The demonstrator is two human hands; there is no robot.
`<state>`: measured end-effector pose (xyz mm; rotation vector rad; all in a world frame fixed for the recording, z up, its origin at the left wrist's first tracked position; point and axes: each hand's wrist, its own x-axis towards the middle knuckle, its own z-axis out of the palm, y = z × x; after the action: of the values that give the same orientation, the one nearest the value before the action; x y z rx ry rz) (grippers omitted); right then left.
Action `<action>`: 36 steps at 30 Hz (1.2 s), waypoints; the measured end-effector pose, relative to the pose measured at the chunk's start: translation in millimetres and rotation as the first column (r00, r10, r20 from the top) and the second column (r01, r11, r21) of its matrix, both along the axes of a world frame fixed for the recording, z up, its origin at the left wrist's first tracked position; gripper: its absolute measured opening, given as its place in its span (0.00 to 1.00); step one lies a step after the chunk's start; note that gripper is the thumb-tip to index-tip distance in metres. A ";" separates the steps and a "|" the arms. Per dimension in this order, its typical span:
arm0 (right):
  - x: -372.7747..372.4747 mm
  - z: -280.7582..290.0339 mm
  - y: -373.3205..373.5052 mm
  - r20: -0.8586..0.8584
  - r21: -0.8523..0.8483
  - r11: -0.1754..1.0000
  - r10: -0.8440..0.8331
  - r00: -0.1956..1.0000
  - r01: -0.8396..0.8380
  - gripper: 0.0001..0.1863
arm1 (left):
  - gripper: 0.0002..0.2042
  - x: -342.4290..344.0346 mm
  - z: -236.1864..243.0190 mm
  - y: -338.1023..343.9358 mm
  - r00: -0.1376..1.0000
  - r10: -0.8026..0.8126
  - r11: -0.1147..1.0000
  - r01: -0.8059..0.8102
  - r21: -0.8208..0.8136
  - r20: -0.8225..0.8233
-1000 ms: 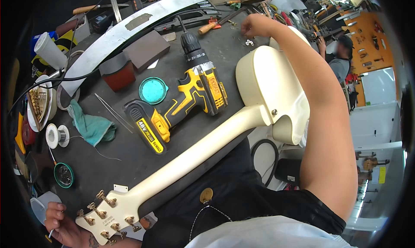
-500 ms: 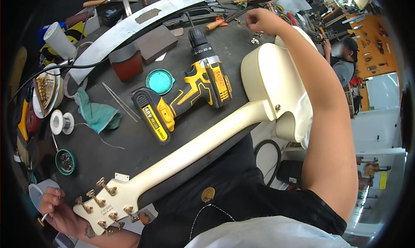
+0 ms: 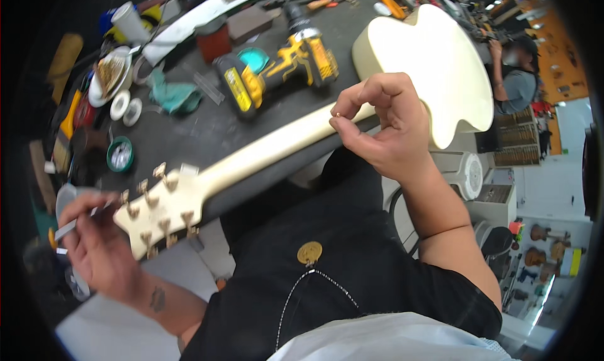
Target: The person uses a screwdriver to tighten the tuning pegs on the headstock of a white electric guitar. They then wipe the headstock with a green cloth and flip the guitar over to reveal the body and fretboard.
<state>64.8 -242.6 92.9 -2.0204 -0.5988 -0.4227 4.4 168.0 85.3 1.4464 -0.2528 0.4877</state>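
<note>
A cream electric guitar (image 3: 434, 65) lies face down across the bench, its neck running down left to a headstock (image 3: 157, 213) with gold-coloured tuners. My right hand (image 3: 393, 125) hovers over the neck near the body, thumb and forefinger pinched on a tiny shiny piece (image 3: 338, 115), too small to name. Beside the headstock, my left hand (image 3: 100, 248) is closed around a thin grey stick-like tool (image 3: 72, 227); motion blurs it, and its dark end points toward the tuners.
A yellow-black cordless drill (image 3: 280, 68) lies behind the neck, near a turquoise lid (image 3: 253, 59). Left of it are a green cloth (image 3: 173, 96), wire spools (image 3: 132, 111) and a small green dish (image 3: 119, 154) of metal bits. A person (image 3: 519, 78) works at the far right.
My right hand has come back from the far bench to above the neck, now pinching a tiny piece. The left hand has turned its tool toward the headstock. The whole view has shifted.
</note>
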 end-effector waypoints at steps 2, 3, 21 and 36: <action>-13.7 -22.8 15.6 0.056 0.085 0.995 -0.050 0.997 0.045 0.22 | 0.10 5.2 -4.5 -39.9 1.000 -0.001 1.000 0.001 -0.016 0.011; -16.7 -30.6 23.0 0.068 0.124 0.992 -0.036 0.997 0.027 0.22 | 0.09 4.9 -3.2 -55.2 0.999 0.045 0.998 -0.044 0.054 -0.023; -51.3 -30.3 60.2 -0.055 -0.016 0.990 0.139 0.989 -0.140 0.26 | 0.06 -7.3 -15.5 -151.9 0.955 -0.248 0.960 0.265 0.087 -0.166; -54.7 -42.1 74.8 -0.095 -0.080 0.993 0.079 0.992 -0.086 0.26 | 0.03 -16.2 -28.3 -140.4 0.982 -0.184 0.900 0.189 0.393 -0.051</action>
<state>10.1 -167.8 50.8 -2.0748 -0.6505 -0.2579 -11.9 27.5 57.0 1.7985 -0.4987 0.2771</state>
